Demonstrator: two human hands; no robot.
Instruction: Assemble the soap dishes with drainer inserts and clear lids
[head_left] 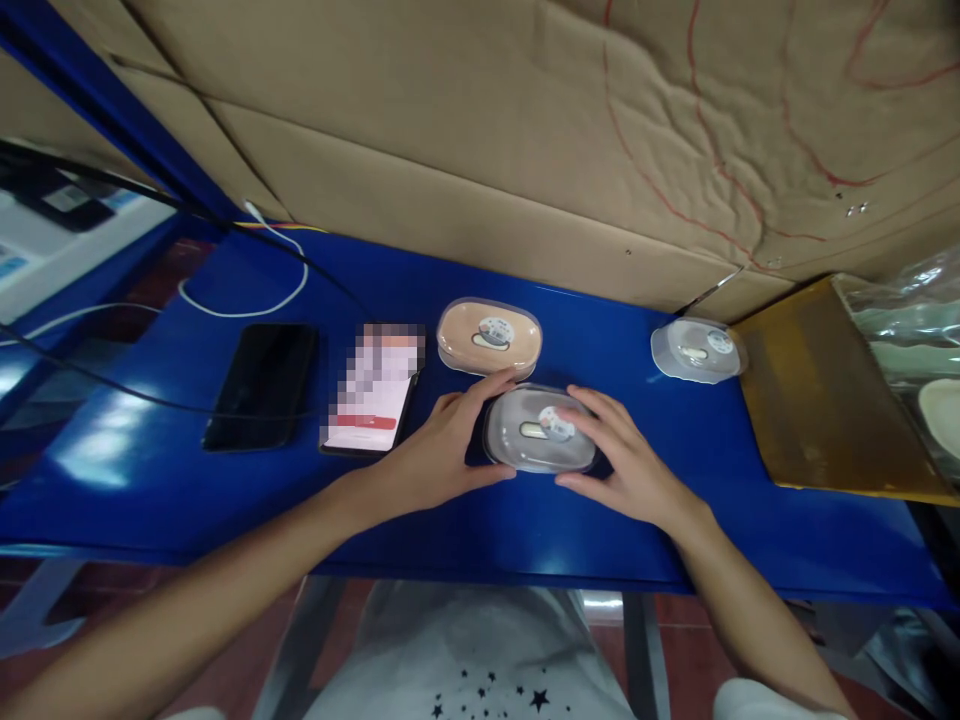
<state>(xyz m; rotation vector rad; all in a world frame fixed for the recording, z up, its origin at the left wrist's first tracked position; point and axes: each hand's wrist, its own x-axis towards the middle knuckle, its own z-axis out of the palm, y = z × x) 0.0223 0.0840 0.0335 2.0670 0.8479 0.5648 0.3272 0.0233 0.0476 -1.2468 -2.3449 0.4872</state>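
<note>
A grey oval container (517,452) with a clear lid and a round sticker is held between my two hands, low over the blue table. My left hand (446,445) grips its left end, thumb at the near side and fingers at the far side. Around the right end curls my right hand (619,450), its fingers partly over the lid near the sticker. Just behind stands a peach oval container (457,325) with a similar lid. Another pale container (675,352) sits farther right, beside the cardboard box.
On the blue table (480,540), a dark phone (262,385) and a lit phone (371,400) lie at the left, near a white cable (244,315). A cardboard box (817,400) with plastic-wrapped items stands right. Brown cardboard (465,150) lines the back.
</note>
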